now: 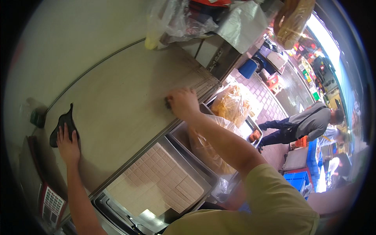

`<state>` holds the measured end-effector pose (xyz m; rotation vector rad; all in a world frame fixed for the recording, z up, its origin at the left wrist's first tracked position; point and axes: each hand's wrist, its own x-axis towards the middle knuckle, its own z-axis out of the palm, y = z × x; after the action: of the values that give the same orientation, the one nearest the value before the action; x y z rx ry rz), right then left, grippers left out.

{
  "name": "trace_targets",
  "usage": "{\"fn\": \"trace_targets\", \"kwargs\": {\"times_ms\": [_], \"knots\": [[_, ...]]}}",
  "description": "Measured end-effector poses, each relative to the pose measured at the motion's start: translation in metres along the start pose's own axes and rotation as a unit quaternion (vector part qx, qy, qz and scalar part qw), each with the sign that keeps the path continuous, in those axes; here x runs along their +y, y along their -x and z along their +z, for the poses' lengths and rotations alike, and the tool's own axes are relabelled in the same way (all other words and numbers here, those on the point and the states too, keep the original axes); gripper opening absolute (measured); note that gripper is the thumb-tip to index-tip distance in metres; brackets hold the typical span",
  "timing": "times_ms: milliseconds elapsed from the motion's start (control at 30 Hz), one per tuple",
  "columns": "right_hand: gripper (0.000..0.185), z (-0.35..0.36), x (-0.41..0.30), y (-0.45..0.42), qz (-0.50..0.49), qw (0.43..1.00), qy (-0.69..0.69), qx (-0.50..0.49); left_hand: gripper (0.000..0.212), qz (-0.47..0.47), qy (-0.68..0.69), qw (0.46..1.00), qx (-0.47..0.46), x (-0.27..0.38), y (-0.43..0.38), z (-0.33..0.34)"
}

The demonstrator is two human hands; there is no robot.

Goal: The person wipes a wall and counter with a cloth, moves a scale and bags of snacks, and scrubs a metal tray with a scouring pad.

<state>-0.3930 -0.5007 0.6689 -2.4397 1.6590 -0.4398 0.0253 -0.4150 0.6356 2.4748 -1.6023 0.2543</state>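
Note:
My left hand (69, 144) lies flat on a thin black sheet (70, 121), perhaps a cloth or plastic bag, with its fingers spread. Beneath it is a pale, smooth tabletop (117, 111) set against the wall. On the tabletop's right side, near the front edge, my right hand (184, 101) is curled over a small dark pad (168, 103). The fingers hide most of this pad, so its material is unclear. Close to my body, below the edge, a metal tray holds pale scored blocks that look like tofu (155, 179).
Clear plastic bags of yellowish food (232, 104) sit in trays beyond my right forearm. A knife (133, 226) lies by the tofu tray. Plastic bags (182, 23) hang over the table's far end. A dark green object (38, 117) stands by the wall. A person (308, 122) is in the walkway.

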Motion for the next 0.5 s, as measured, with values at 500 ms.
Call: {"fn": "trace_targets", "kwargs": {"times_ms": [500], "knots": [[0.012, 0.013, -0.008, 0.023, -0.032, 0.992, 0.053, 0.112, 0.055, -0.01, 0.008, 1.0, -0.001, -0.009, 0.0, 0.0]]}}
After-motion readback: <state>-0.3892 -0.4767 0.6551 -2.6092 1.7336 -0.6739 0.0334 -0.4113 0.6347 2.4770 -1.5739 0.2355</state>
